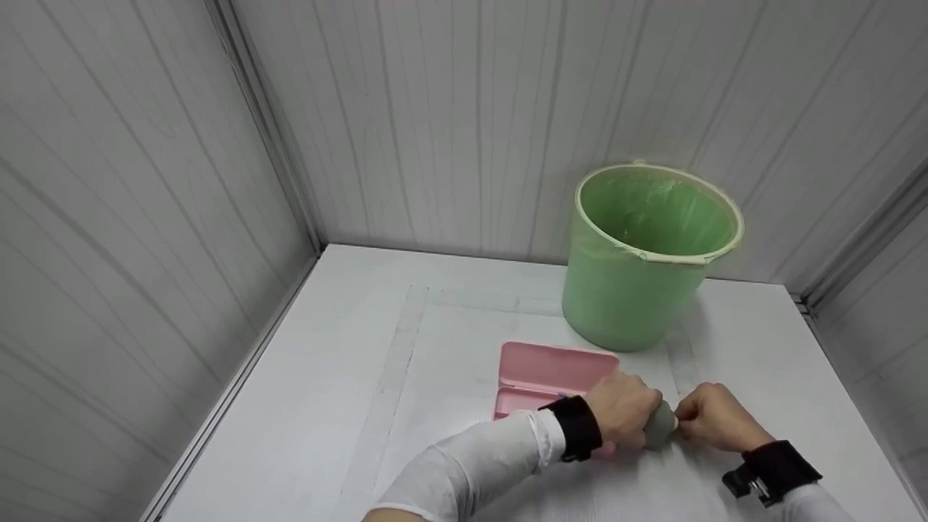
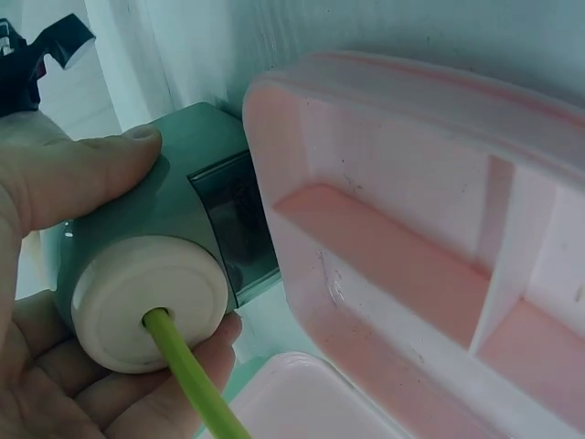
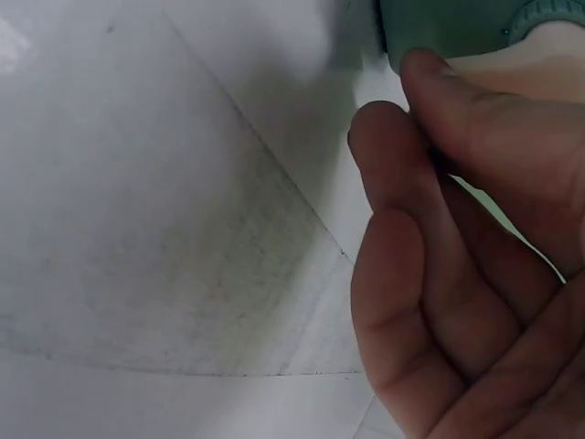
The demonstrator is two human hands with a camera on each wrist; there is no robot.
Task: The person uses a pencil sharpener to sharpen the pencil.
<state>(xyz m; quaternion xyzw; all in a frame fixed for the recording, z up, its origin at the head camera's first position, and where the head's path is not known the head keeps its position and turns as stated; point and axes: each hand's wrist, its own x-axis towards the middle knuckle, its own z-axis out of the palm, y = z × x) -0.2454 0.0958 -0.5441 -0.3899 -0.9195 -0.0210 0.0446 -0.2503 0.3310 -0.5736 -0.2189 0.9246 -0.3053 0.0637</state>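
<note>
My left hand (image 1: 623,409) grips a grey-green hand-crank pencil sharpener (image 2: 137,197), thumb on top and fingers underneath. A green pencil (image 2: 196,375) sticks out of the hole in the sharpener's round cream front, and a dark see-through window shows on its side. At the opposite end, my right hand (image 1: 718,417) pinches the sharpener's pale crank with thumb and curled forefinger; the fingers mostly hide the crank's knob. Beside the sharpener lies an open pink pencil case (image 1: 554,366), with divided compartments (image 2: 393,238) in the left wrist view.
Behind the hands, a tall light-green bucket (image 1: 627,290) stands near the back wall. Strips of clear tape (image 1: 395,355) mark the white table (image 1: 312,406). Pale panelled walls (image 1: 449,123) enclose the table at the back and sides.
</note>
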